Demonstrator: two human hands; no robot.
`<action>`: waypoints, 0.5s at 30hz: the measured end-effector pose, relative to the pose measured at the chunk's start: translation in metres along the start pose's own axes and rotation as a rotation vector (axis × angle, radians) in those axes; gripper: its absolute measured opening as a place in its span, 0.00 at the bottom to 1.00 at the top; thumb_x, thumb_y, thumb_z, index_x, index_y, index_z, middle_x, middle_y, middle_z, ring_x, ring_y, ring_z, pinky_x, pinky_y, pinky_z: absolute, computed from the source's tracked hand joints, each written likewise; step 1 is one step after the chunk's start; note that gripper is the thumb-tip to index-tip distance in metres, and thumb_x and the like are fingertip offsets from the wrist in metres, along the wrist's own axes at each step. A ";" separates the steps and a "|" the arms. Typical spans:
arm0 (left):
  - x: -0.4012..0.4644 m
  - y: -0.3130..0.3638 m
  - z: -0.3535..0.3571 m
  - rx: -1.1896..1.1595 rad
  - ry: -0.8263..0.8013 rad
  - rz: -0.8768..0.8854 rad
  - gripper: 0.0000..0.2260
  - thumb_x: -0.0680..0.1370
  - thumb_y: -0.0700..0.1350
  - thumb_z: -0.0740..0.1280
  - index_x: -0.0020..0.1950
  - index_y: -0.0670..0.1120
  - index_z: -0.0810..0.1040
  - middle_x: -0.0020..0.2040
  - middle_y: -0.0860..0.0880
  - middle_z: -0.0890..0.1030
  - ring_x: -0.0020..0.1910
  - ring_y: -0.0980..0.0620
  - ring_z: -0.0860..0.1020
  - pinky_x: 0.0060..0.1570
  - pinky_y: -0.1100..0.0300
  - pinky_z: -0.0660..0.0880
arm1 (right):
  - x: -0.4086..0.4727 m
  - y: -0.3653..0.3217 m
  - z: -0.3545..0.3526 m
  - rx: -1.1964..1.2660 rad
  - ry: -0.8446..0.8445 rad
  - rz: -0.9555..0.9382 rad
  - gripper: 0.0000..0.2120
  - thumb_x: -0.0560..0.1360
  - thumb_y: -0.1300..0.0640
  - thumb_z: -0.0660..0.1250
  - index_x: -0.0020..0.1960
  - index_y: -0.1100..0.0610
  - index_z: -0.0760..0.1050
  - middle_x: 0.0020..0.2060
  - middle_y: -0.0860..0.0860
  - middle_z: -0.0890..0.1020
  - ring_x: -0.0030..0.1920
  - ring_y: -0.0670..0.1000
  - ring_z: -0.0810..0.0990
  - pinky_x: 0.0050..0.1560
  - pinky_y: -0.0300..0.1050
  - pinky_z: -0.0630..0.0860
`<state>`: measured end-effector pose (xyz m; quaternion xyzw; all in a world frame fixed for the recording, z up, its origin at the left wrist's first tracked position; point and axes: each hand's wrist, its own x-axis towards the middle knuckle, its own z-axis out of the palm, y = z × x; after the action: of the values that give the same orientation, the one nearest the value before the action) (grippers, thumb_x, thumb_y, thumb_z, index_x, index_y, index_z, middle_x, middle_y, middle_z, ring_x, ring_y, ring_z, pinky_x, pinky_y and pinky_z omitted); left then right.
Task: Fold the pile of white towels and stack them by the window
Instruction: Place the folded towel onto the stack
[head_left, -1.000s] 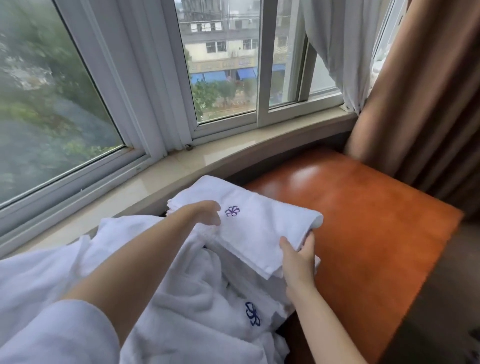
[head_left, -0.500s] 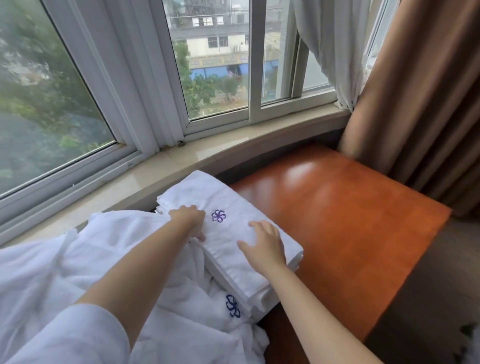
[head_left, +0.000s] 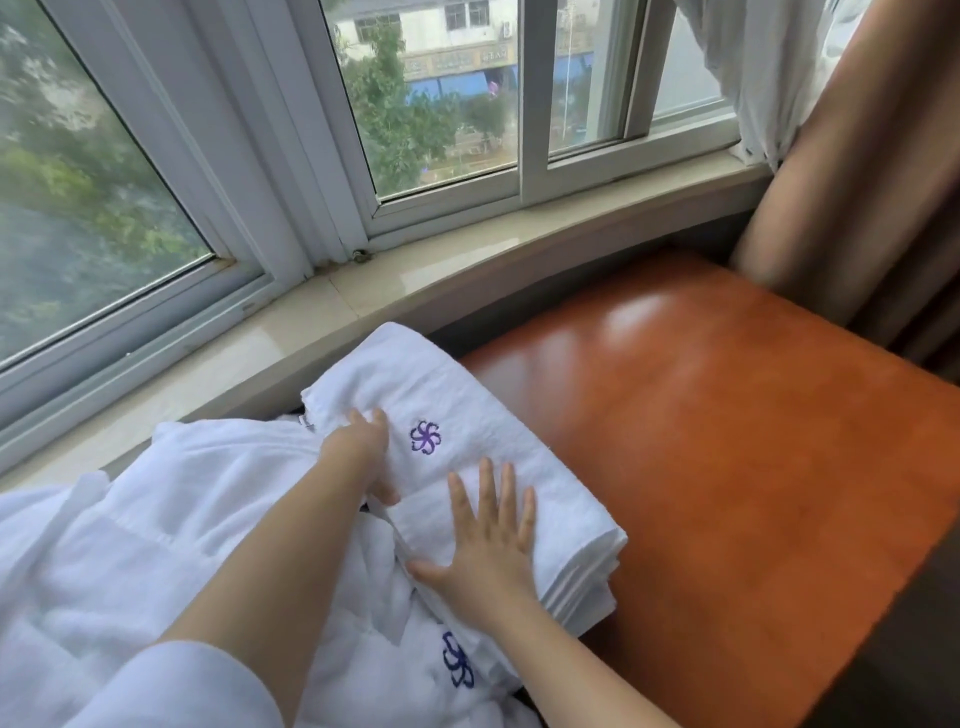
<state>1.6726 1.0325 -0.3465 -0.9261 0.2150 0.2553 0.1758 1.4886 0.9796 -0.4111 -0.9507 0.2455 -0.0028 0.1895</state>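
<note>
The folded towel (head_left: 467, 457) lies flat on top of the white pile at the near-left corner of the orange-brown table (head_left: 727, 467), its far corner just beside the window sill (head_left: 467, 260). A purple flower emblem (head_left: 425, 437) faces up near its middle. Layered edges show at its right end, stacked and roughly flush.

A second ago the right hand (head_left: 488, 551) was gripping the towel's right end and carrying the fold over. That grip has been given up: the hand now lies palm-down on the near half, fingers straight and spread, pressing the cloth flat. The left hand (head_left: 363, 452) remains at the towel's left edge — fingers bent over the cloth there, though whether they pinch it or merely rest on it cannot be told from this view.

Judgement: the fold on this towel is complete and is being smoothed, not reshaped. It sits by the window as required.

Beneath and to the left, loose white towelling (head_left: 182, 519) spreads unfolded toward the near edge of the view, with a second, darker blue emblem (head_left: 457, 660) showing below the right wrist. That material appears to be the remaining work — a good share of the task is outstanding. A brown curtain (head_left: 857, 182) hangs at the right, a sheer white one (head_left: 753, 78) beside it.
</note>
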 end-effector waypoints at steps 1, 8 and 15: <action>0.002 0.000 0.001 0.025 -0.025 -0.009 0.60 0.66 0.57 0.78 0.78 0.42 0.34 0.79 0.39 0.39 0.74 0.41 0.62 0.71 0.53 0.64 | 0.000 -0.002 0.004 0.005 0.002 0.007 0.47 0.66 0.23 0.53 0.75 0.52 0.64 0.77 0.60 0.58 0.77 0.62 0.53 0.70 0.66 0.49; -0.013 0.000 -0.003 0.129 0.024 0.024 0.58 0.67 0.61 0.75 0.78 0.41 0.38 0.79 0.39 0.48 0.72 0.40 0.65 0.67 0.50 0.67 | 0.000 0.007 -0.013 0.048 -0.141 -0.067 0.53 0.66 0.20 0.45 0.79 0.51 0.37 0.75 0.56 0.29 0.72 0.57 0.22 0.69 0.62 0.25; -0.032 0.008 -0.014 0.154 -0.071 0.094 0.45 0.73 0.64 0.69 0.79 0.45 0.50 0.74 0.45 0.67 0.70 0.43 0.69 0.67 0.51 0.67 | 0.001 0.022 -0.048 -0.130 -0.161 -0.022 0.57 0.64 0.20 0.46 0.79 0.55 0.35 0.77 0.54 0.33 0.75 0.58 0.28 0.67 0.61 0.23</action>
<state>1.6488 1.0295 -0.3195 -0.8891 0.2706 0.2787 0.2419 1.4750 0.9440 -0.3743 -0.9608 0.2187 0.0873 0.1465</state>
